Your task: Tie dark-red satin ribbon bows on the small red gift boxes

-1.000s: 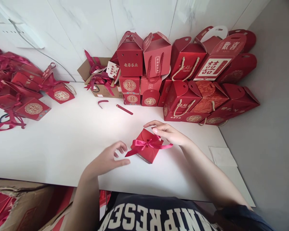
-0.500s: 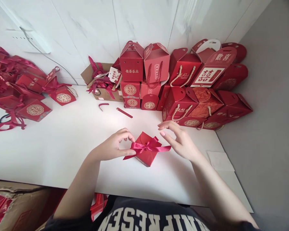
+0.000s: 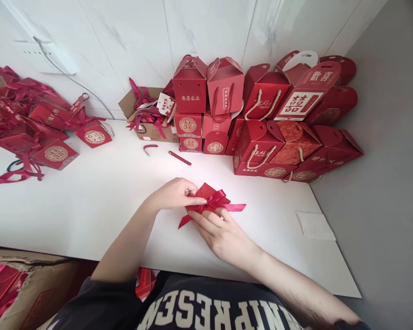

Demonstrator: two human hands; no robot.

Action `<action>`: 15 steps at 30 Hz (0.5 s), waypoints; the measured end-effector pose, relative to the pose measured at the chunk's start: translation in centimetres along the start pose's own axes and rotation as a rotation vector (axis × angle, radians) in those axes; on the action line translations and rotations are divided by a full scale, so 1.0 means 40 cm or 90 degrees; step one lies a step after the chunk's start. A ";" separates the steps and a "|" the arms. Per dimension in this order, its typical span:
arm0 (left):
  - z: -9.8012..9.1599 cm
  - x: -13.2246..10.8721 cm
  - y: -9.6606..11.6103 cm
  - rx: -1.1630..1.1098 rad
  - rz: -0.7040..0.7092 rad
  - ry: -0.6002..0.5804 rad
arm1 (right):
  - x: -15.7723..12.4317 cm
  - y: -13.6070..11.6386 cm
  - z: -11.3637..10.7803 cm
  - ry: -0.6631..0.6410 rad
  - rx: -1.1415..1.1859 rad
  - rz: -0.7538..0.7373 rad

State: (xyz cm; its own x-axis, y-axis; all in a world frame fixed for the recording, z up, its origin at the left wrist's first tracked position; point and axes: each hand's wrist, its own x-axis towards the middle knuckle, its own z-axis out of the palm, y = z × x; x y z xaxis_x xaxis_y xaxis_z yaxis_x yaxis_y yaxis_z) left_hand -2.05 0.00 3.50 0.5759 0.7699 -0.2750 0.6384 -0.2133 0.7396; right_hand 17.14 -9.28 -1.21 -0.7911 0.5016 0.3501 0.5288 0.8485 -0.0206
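A small red gift box (image 3: 204, 189) with a magenta ribbon bow (image 3: 217, 197) tied on top sits on the white table before me. My left hand (image 3: 175, 194) pinches the bow's left side, its thumb reaching toward the knot. From the near side, my right hand (image 3: 219, 233) closes over the bow and the box's front, fingers bent against the ribbon. The hands cover most of the box's near half. One ribbon tail sticks out to the right and another hangs toward the lower left.
Red gift boxes (image 3: 189, 91) stand stacked at the back right. Ribboned boxes (image 3: 55, 153) pile up at left. A cardboard box (image 3: 158, 132) holds ribbons and tags. A red strip (image 3: 180, 158) and a curved piece (image 3: 150, 146) lie behind my hands; a white paper (image 3: 315, 225) lies right.
My right hand has come in from the right, down onto the near side of the box and bow. My left hand has shifted right and up, its thumb now nearer the knot.
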 end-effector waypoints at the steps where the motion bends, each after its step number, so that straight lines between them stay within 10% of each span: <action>1: 0.006 0.000 0.003 0.031 -0.003 0.031 | -0.010 0.005 -0.007 -0.002 0.027 0.000; 15: 0.033 -0.001 -0.001 0.131 -0.075 0.132 | -0.135 0.078 -0.078 -0.011 0.521 0.099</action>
State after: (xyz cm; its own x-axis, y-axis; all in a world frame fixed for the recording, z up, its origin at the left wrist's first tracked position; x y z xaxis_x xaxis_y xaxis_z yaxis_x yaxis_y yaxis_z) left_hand -1.43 -0.82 2.67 0.3889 0.8983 -0.2046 0.7966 -0.2163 0.5646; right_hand 24.01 -9.87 -0.24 -0.7356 0.6200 0.2730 0.2471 0.6208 -0.7440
